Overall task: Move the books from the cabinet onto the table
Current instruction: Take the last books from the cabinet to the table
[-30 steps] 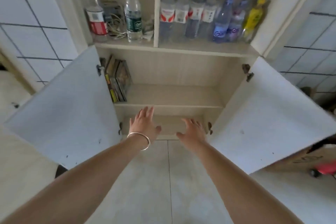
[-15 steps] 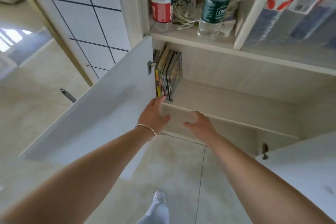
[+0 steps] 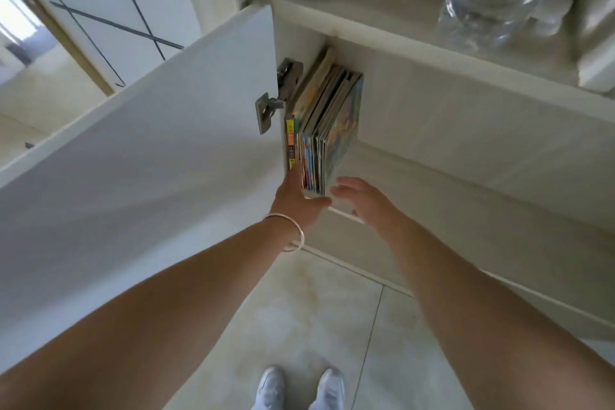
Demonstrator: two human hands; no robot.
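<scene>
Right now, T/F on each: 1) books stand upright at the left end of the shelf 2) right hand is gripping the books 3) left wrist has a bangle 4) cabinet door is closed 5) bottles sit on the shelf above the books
1) The books stand upright at the left end of their shelf, beside the hinge. True.
2) The right hand grips the books. False: its fingers are spread in front of the stack, holding nothing.
3) The left hand has a bangle at its wrist. True.
4) The cabinet door is closed. False: it is swung open toward the camera.
5) A clear bottle stands on the shelf above the books. True.
</scene>
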